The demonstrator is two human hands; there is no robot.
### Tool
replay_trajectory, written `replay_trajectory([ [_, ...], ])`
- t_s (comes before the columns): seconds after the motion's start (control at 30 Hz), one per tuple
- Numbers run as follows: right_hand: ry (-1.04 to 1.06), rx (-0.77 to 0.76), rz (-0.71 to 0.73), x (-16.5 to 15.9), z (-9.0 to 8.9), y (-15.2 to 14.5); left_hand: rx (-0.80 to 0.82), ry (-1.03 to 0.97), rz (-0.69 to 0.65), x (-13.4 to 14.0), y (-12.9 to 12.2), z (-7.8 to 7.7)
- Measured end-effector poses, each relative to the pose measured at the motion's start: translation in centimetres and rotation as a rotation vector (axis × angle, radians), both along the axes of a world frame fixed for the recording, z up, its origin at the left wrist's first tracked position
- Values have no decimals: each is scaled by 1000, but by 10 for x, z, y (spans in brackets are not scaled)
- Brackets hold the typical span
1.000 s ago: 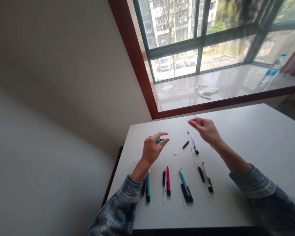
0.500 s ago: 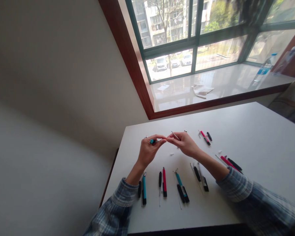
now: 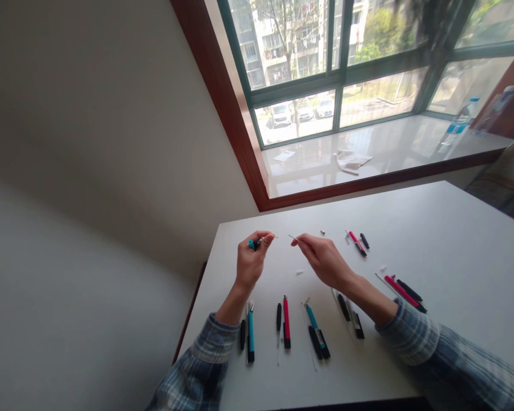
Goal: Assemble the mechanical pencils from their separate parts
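Note:
Above the far left part of the white table [image 3: 381,365], my left hand [image 3: 249,265] is closed around a teal pen part [image 3: 252,244]. A small thin tip pokes out past its thumb and forefinger. To the right, my right hand [image 3: 325,260] pinches a thin pen refill [image 3: 292,237], whose end points at the left hand. A gap separates the two hands. Nearer me lie pen parts in groups: a teal pen barrel [image 3: 251,331], a red pen barrel [image 3: 286,322], another teal barrel [image 3: 312,314] and a black grip [image 3: 343,307] partly beside my right forearm.
Farther right lie a pink pen barrel [image 3: 405,291] with a black piece [image 3: 410,289], and another small pink pen part [image 3: 356,242]. A small white piece [image 3: 299,272] and a metal tip [image 3: 322,232] rest near my right hand. Behind the table, a water bottle [image 3: 459,123] stands on the windowsill.
My hands have moved apart: the left one went left with the teal pen part. The refill in my right hand now points out toward the left hand.

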State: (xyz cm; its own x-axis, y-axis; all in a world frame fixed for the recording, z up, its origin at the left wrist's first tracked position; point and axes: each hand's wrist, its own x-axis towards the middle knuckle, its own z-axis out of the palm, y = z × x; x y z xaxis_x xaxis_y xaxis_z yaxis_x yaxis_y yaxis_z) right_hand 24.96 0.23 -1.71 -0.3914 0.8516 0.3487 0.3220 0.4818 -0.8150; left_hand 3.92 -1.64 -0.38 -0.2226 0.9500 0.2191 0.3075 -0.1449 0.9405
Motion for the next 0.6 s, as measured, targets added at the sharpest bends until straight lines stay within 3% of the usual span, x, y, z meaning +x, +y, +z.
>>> replay_trajectory([
  [0.6, 7, 75, 35, -1, -6, -2, -6, 88, -70, 3, -2, 4],
])
